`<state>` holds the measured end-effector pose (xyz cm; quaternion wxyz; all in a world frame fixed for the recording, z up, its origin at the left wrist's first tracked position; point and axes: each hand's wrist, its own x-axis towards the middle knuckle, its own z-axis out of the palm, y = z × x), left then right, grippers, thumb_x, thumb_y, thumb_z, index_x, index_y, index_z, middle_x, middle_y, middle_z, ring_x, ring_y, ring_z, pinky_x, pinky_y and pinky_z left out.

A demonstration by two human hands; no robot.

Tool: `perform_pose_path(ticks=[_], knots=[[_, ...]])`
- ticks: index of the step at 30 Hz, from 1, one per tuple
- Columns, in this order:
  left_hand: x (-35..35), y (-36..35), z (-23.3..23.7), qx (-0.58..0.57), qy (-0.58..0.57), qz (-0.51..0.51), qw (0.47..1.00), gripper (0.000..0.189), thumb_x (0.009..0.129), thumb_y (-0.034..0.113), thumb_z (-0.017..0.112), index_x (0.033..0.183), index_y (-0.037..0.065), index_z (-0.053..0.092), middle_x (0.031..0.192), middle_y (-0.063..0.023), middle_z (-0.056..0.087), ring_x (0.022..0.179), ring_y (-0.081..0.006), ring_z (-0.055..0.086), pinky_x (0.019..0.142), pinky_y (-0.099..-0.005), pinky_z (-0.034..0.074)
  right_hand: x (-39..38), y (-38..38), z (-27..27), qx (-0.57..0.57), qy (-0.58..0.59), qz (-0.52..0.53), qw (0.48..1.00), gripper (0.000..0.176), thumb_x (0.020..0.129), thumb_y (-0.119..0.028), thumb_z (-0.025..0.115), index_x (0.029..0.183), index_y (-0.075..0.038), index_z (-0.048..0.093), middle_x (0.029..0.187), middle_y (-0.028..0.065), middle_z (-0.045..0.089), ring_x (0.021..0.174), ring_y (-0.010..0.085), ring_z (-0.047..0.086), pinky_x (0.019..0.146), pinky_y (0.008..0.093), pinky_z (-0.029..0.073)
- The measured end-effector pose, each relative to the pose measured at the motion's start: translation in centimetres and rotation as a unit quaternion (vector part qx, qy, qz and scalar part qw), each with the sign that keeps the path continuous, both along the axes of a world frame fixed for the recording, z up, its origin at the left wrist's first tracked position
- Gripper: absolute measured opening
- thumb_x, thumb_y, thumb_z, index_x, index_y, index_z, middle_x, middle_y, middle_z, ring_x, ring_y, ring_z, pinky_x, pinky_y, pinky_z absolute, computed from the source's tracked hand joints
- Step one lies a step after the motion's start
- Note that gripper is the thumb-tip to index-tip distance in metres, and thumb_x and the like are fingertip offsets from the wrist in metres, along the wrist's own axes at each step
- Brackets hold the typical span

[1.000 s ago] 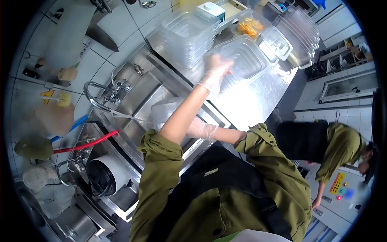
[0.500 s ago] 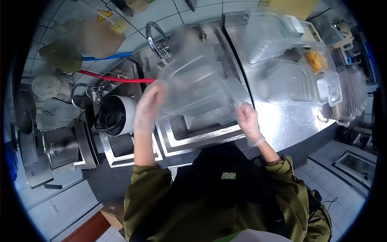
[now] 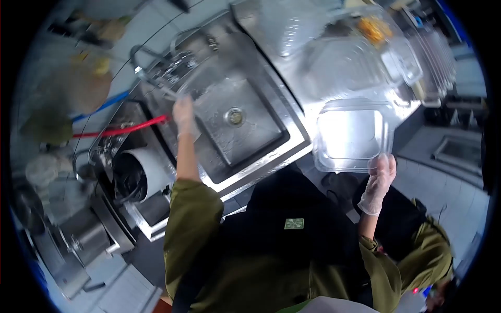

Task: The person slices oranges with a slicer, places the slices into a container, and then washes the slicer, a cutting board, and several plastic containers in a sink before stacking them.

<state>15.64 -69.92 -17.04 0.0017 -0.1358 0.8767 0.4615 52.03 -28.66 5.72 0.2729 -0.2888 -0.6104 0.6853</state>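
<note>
My right hand (image 3: 380,180), in a clear glove, grips a clear plastic food container (image 3: 348,136) by its near right corner. The container is over the counter's front edge, right of the sink. My gloved left hand (image 3: 185,116) is above the left side of the sink (image 3: 237,148), its fingers closed at the end of the faucet spout (image 3: 156,83). Motion blur softens those fingers. The basin shows its drain (image 3: 234,117) and wet metal around it.
More clear containers (image 3: 344,62) stand on the steel counter, with lids (image 3: 433,62) upright in a row at the right. Something orange (image 3: 373,30) lies behind them. Left of the sink are a red hose (image 3: 125,129) and a white pot (image 3: 148,175). Another person's sleeve (image 3: 425,255) shows at lower right.
The container has moved from over the sink to the right, now in my right hand only. My left hand has let go of it and is at the faucet. The view has turned.
</note>
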Motion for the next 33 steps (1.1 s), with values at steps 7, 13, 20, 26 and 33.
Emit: perform_pose_path(ticks=[7, 13, 20, 26, 33], knots=[[2.6, -0.2, -3.5, 0.676, -0.251, 0.248, 0.647, 0.02, 0.086, 0.01, 0.046, 0.092, -0.008, 0.053, 0.11, -0.0229, 0.053, 0.106, -0.0334, 0.052, 0.079, -0.0274, 0.053, 6.7, 4.2, -6.5, -0.136, 0.053, -0.266, 0.953, 0.016, 0.085, -0.021, 0.059, 0.092, -0.007, 0.056, 0.075, -0.0048, 0.05, 0.06, 0.005, 0.044, 0.054, 0.0194, 0.036], [7.1, 2.9, -2.3, 0.532, -0.077, 0.21, 0.817, 0.016, 0.086, 0.009, 0.049, 0.09, -0.005, 0.052, 0.101, -0.0182, 0.054, 0.093, -0.0251, 0.056, 0.074, -0.0291, 0.052, 6.0, 7.0, -12.9, -0.271, 0.044, -0.201, 0.94, 0.014, 0.084, -0.017, 0.06, 0.089, -0.005, 0.055, 0.073, -0.0023, 0.049, 0.057, 0.0075, 0.044, 0.05, 0.0207, 0.037], [12.5, 1.1, 2.6, -0.102, 0.104, 0.04, 0.989, 0.015, 0.085, 0.016, 0.057, 0.085, 0.001, 0.056, 0.074, -0.0102, 0.064, 0.062, -0.0238, 0.062, 0.062, -0.0351, 0.05, 4.2, 7.3, -16.4, -0.272, 0.047, -0.197, 0.941, 0.019, 0.084, -0.021, 0.061, 0.093, -0.005, 0.055, 0.084, 0.0012, 0.055, 0.064, 0.0098, 0.049, 0.053, 0.022, 0.04], [16.5, 0.7, 8.4, -0.302, 0.149, -0.091, 0.937, 0.006, 0.082, 0.011, 0.057, 0.087, 0.007, 0.054, 0.136, -0.0168, 0.036, 0.084, -0.0347, 0.062, 0.064, -0.0387, 0.053, 3.2, 4.6, -14.7, -0.322, -0.002, -0.239, 0.916, 0.034, 0.09, -0.037, 0.046, 0.081, -0.005, 0.053, 0.08, 0.0053, 0.056, 0.062, 0.0156, 0.052, 0.055, 0.0266, 0.042], [18.9, 0.3, 13.0, -0.357, 0.344, -0.094, 0.863, 0.011, 0.078, 0.006, 0.063, 0.078, 0.006, 0.051, 0.131, -0.0157, 0.044, 0.084, -0.0316, 0.064, 0.058, -0.0333, 0.053, 4.0, -0.5, -19.1, -0.288, -0.284, 0.036, 0.914, 0.029, 0.084, -0.022, 0.039, 0.071, -0.001, 0.054, 0.061, 0.0095, 0.054, 0.053, 0.0196, 0.053, 0.052, 0.0294, 0.045]])
